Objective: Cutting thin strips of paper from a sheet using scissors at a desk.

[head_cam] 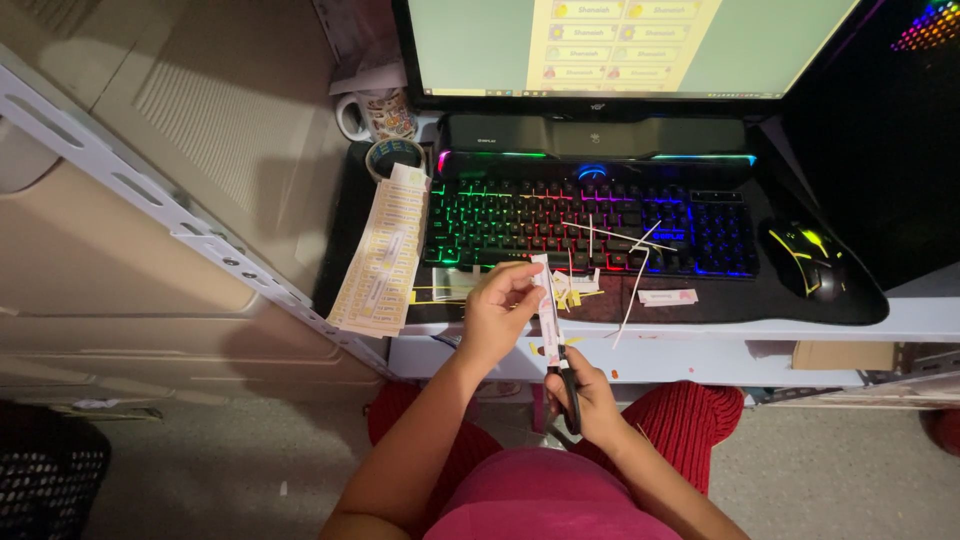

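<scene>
My left hand (pixel 497 310) pinches a narrow paper strip (pixel 546 300) of printed labels and holds it upright over the desk's front edge. My right hand (pixel 583 395) grips black-handled scissors (pixel 563 372) just below, with the blades at the lower end of the strip. Cut label pieces and thin paper slivers (pixel 600 262) lie on the desk mat and across a backlit keyboard (pixel 590 225). A yellow sheet of labels (pixel 382 255) lies left of the keyboard.
A monitor (pixel 620 45) showing a label layout stands at the back, with a soundbar (pixel 595 135) under it. A mug (pixel 378 112) and a tape roll (pixel 393 155) sit at the back left. A mouse (pixel 805 258) lies at the right. A beige cabinet (pixel 150 200) fills the left.
</scene>
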